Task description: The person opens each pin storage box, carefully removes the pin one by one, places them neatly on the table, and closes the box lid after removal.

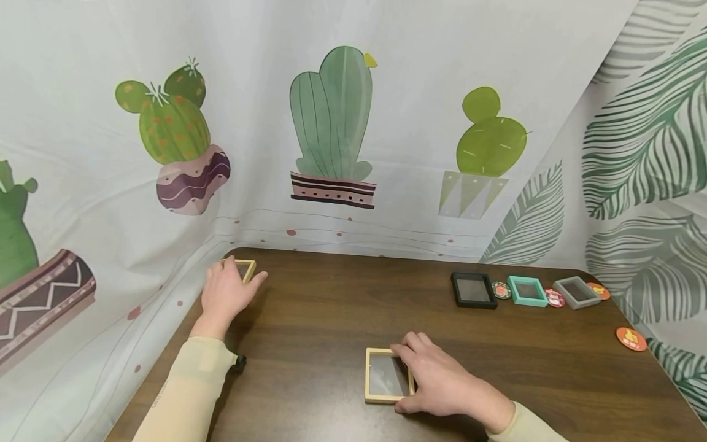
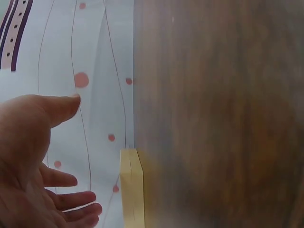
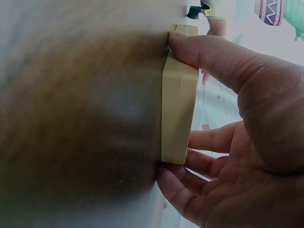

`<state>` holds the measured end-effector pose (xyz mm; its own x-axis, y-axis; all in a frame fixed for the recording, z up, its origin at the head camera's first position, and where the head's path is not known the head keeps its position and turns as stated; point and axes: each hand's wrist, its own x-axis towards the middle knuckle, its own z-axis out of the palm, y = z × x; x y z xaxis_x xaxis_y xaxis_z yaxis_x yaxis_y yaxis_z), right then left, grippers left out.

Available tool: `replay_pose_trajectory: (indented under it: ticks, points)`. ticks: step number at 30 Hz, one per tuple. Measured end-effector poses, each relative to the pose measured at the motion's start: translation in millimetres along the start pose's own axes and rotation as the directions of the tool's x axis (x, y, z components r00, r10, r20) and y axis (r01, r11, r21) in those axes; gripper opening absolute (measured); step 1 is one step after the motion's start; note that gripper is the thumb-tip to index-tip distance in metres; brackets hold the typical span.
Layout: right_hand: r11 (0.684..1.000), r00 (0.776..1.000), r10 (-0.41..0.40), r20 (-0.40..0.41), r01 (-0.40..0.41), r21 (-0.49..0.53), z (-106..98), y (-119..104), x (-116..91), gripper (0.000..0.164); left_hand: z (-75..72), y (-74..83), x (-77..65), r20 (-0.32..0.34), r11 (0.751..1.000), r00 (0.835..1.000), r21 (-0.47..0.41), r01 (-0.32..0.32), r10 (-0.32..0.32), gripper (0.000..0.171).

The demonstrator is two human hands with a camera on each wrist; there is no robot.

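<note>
In the head view a square, shallow frame with a pale yellow rim (image 1: 367,376) and a see-through middle lies flat near the table's front. My right hand (image 1: 439,376) grips its right side, thumb on the near edge and fingers on the far one. The right wrist view shows the thumb and fingertips at opposite ends of the yellow frame (image 3: 179,104). At the table's far left corner my left hand (image 1: 227,296) is over a second yellow frame (image 1: 253,269), partly covering it. In the left wrist view its fingers are spread, apart from that frame (image 2: 132,190).
Along the back right of the brown table (image 1: 320,307) lie a black frame (image 1: 476,303), a turquoise frame (image 1: 528,301) and a grey frame (image 1: 581,302), with round printed discs (image 1: 501,290) between them. An orange disc (image 1: 631,339) lies at the right edge. Cactus-print cloth (image 1: 248,123) hangs behind.
</note>
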<state>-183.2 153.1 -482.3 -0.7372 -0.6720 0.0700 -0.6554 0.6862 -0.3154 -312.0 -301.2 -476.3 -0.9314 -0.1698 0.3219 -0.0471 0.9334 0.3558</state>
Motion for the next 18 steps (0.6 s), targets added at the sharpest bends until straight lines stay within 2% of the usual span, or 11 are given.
replay_pose_trajectory:
  ticks: [7,11,18]
  points:
    - [1.000,1.000,0.001,-0.007,-0.001,-0.006,0,0,0,0.093,-3.8,-12.6,-0.3,0.017,0.999,1.000,0.032,0.025,-0.025,0.097]
    - [1.000,1.000,0.000,-0.009,0.000,-0.011,0,0,0,0.093,-1.6,-19.1,0.1,0.030,0.998,0.999,0.061,0.021,-0.023,0.088]
    - [1.000,1.000,-0.004,-0.011,0.004,-0.009,0,0,0,0.093,1.8,-30.6,2.2,0.066,0.995,0.997,0.101,0.024,-0.030,0.084]
